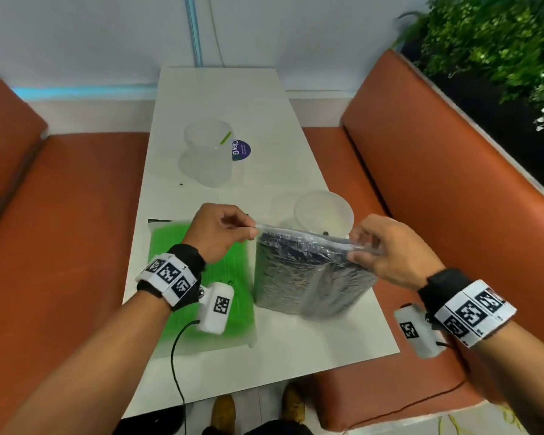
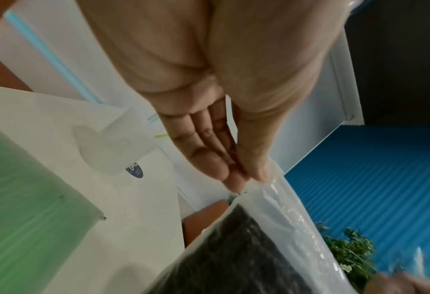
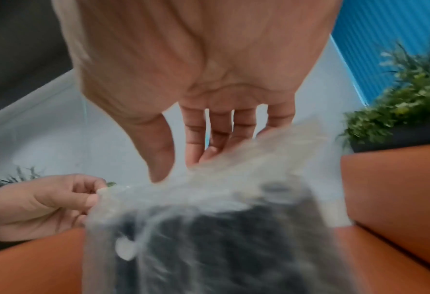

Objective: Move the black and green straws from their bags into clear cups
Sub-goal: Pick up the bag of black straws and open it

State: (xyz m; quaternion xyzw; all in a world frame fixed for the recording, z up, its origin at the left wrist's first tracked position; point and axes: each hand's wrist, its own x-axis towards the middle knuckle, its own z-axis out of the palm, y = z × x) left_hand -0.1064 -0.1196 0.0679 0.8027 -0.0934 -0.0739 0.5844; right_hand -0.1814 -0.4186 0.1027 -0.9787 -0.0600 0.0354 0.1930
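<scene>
A clear bag of black straws point(image 1: 308, 274) is lifted at its top edge above the white table point(image 1: 220, 95). My left hand point(image 1: 248, 229) pinches the bag's left top corner. My right hand point(image 1: 357, 249) pinches the right end of the top edge. In the left wrist view the left hand point(image 2: 244, 179) pinches the plastic of the bag of black straws point(image 2: 244, 248). In the right wrist view the right hand point(image 3: 181, 165) holds the blurred bag of black straws point(image 3: 209, 238). A bag of green straws point(image 1: 233, 274) lies flat at the left. One clear cup point(image 1: 206, 136) holds a green straw point(image 1: 225, 137); another clear cup point(image 1: 322, 211) stands behind the black bag.
A second clear cup point(image 1: 206, 167) lies against the far one, next to a round purple sticker point(image 1: 242, 149). Orange bench seats point(image 1: 421, 146) flank the table on both sides. Green plants point(image 1: 500, 42) fill the upper right. My shoes point(image 1: 223, 412) show below the table's near edge.
</scene>
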